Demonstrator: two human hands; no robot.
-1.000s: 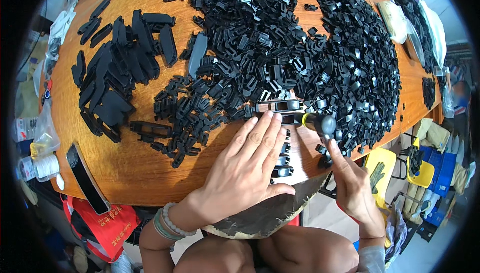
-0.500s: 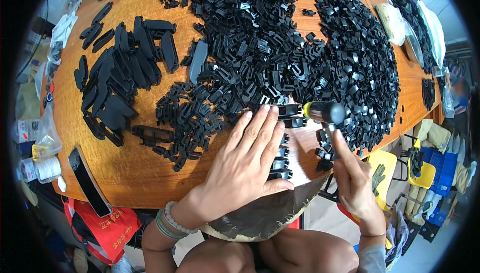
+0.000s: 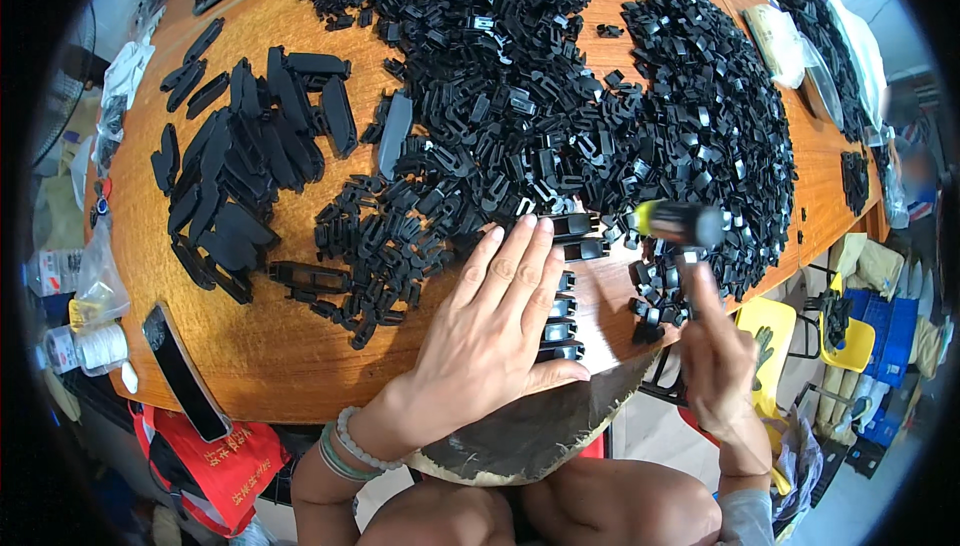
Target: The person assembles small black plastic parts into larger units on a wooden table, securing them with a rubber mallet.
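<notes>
We're pressing our left hand (image 3: 495, 331) flat, fingers spread and stretched out, over a short column of small black plastic clips (image 3: 563, 311) lined up near the front edge of the wooden bench (image 3: 300, 366); it isn't gripping anything, just lying palm-down with the clips poking out along its right side and past the fingertips. Our right hand (image 3: 715, 356) is closed around the handle of a small mallet (image 3: 680, 224), whose dark head with a yellowish end is hovering just right of the top of that clip row, over the edge of the loose parts. The handle is mostly hidden in the fist, so we can't tell much about it. Behind the hands, a huge heap of black clips (image 3: 560, 96) is sprawling across the middle and right of the bench. Off to the left, a separate bunch of longer, flat black oval pieces (image 3: 235, 161) is lying fanned out, well apart from the hands. A dark phone (image 3: 185, 374) is sitting at the near-left edge of the bench. We're wearing beaded bracelets (image 3: 350, 446) on the left wrist. A yellow stool (image 3: 765, 326) is showing below the bench on the right, just beside the right hand.
</notes>
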